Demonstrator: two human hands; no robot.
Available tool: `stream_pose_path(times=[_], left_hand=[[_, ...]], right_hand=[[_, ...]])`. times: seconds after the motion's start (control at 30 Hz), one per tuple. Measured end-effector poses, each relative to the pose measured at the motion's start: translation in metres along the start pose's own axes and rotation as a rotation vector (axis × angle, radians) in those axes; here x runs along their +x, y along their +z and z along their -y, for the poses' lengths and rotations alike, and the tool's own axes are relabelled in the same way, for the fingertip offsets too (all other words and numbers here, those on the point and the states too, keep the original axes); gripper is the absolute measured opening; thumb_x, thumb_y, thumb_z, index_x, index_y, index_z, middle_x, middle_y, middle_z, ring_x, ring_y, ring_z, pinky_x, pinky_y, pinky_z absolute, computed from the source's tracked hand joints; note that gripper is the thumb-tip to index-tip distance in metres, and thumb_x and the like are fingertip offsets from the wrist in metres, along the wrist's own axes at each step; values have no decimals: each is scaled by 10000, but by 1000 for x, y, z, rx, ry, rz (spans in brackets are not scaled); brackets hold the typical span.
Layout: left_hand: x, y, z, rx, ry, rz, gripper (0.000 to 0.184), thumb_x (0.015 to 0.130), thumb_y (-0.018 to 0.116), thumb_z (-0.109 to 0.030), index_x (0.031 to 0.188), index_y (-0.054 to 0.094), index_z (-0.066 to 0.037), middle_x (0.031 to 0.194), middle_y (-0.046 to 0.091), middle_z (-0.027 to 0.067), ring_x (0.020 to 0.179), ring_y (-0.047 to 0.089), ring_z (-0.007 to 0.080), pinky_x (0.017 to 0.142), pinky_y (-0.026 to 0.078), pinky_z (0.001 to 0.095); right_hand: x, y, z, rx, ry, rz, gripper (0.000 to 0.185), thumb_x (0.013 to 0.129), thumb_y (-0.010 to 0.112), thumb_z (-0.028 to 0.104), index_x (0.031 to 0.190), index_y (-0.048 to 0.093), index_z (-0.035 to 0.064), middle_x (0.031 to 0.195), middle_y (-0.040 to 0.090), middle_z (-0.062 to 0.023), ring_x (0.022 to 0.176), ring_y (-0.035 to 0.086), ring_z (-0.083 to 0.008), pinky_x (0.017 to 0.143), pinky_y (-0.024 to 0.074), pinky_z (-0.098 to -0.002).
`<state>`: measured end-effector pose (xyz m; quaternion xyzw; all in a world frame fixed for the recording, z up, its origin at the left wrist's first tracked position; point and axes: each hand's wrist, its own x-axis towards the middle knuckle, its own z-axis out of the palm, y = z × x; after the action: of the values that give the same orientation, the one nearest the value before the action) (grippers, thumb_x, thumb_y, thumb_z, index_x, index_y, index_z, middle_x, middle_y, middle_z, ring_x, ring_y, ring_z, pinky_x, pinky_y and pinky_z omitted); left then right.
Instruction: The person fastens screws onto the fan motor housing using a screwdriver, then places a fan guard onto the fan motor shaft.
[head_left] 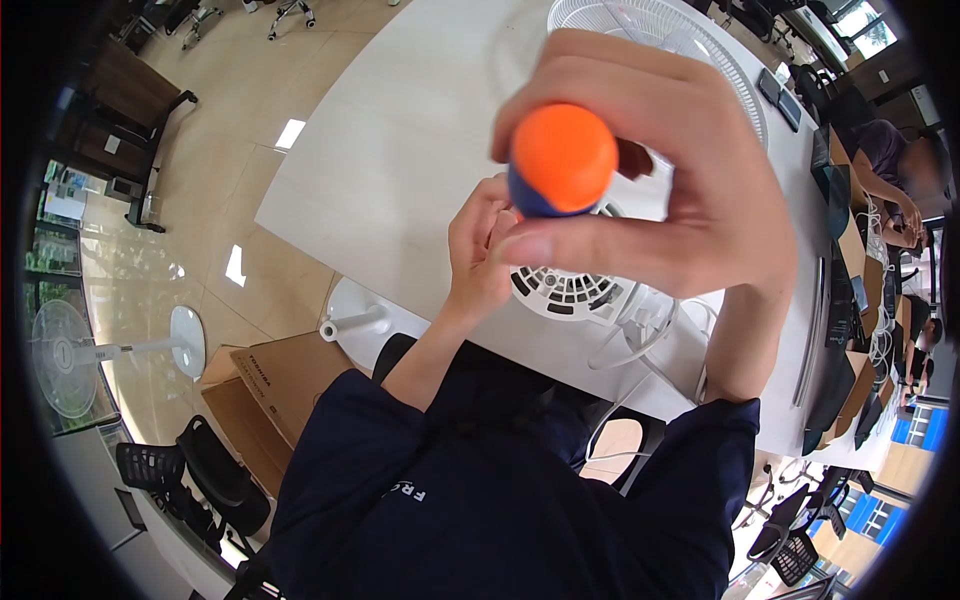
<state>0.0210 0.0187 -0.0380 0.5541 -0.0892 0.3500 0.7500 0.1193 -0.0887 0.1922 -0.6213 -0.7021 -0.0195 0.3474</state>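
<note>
My right hand (690, 170) is raised close to the camera, its thumb and fingers wrapped around a screwdriver (564, 158). The rounded orange end of its dark blue handle faces me, and the shaft is hidden behind it. Lower and farther away, my left hand (475, 245) has its fingers curled in beside the white slotted motor housing of a fan (565, 292). What those fingers hold is hidden partly by my right thumb. The housing sits near the table's front edge, partly covered by my right hand.
A clear fan grille (735, 65) lies on the white table (400, 150), with a phone (780, 98) beyond it. White cables (655, 360) run by the front edge. A cardboard box (290, 390) and a standing fan (75, 352) are at left; other people sit at right.
</note>
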Motion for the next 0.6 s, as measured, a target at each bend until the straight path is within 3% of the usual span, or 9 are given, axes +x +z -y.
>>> stream_pose_path(times=[0.1,0.17,0.6], left_hand=[[5,11,-25,-19,-18,7,329,1086,527,-285,1155,574,33,1113,635,123,1057,608,168,963,462,316],[9,19,-37,-76,-55,-6,325,1087,524,-279,1155,577,34,1121,636,136,1062,612,181,974,462,324],[7,19,-38,-40,-86,-14,269,1090,505,-203,1098,605,47,1141,639,128,1015,624,153,906,484,287]], right_hand=[[-13,-12,-5,-13,35,-19,434,758,892,328,984,717,1,807,597,-57,713,604,-185,629,443,-285],[-19,-19,-7,94,243,-40,444,764,881,337,998,724,-5,818,611,-65,732,622,-193,664,464,-290],[-18,-13,-10,24,161,-68,425,731,889,288,990,721,-4,862,659,-99,770,643,-207,703,478,-316]])
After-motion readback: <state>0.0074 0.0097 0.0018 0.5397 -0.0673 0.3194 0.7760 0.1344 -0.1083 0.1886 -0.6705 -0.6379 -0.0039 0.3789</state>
